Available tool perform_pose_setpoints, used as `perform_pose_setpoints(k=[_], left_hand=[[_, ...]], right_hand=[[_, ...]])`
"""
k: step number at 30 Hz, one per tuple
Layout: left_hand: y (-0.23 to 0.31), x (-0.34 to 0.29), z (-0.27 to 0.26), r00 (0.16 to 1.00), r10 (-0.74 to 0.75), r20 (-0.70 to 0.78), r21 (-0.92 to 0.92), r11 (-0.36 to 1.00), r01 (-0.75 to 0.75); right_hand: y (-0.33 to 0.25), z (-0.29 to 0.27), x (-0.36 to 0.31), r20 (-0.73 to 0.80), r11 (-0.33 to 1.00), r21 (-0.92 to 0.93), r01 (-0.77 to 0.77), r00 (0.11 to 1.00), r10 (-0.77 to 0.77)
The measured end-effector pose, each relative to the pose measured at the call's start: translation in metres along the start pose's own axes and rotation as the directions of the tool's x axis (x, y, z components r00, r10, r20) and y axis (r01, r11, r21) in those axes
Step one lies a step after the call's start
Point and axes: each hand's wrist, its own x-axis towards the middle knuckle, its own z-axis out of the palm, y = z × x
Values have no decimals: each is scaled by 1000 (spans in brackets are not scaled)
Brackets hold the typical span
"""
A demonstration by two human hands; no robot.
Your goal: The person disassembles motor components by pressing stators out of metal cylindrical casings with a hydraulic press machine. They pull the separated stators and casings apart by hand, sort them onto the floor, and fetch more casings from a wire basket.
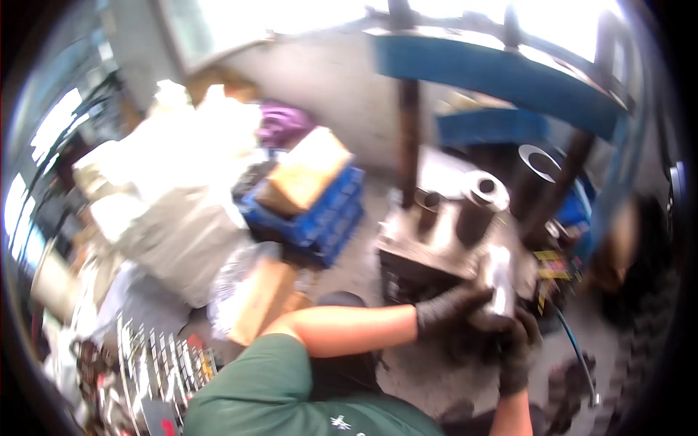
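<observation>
A shiny metal cylinder (499, 280) stands tilted at the near edge of a heavy metal press bed (429, 251). My left hand (458, 309), in a dark glove, reaches in from the left with its fingers closed against the cylinder's side. Around its near end my right hand (518, 345), also gloved, is closed from below. Motion blur softens the fingertips. On the bed behind are a thick-walled metal sleeve (474, 218) and a smaller hollow cylinder (427, 209). A larger metal tube (539, 171) rises further right.
A blue press frame (487, 69) spans above the bed on dark posts. Left of it, a blue crate (320, 225) carries a cardboard box (309, 167). Large pale sacks (167, 218) and a long carton (262, 299) lie beyond my left arm. A thin blue hose (574, 349) hangs at right.
</observation>
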Motion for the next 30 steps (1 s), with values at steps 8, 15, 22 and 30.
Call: perform_pose_setpoints(k=[8, 15, 22, 30], left_hand=[[88, -133, -29, 936, 295, -191, 28, 955, -295], [408, -358, -121, -95, 945, -313, 612, 124, -781], [440, -352, -137, -600, 696, -395, 840, 9, -542], [194, -81, -76, 365, 800, -477, 376, 561, -738]], right_hand=[[9, 9, -8, 264, 999, 13, 53, 963, -55], [-6, 12, -3, 427, 997, -74, -24, 903, 54], [11, 21, -10, 394, 992, -74, -105, 910, 126], [8, 25, -10, 367, 978, -192, 81, 930, -5]])
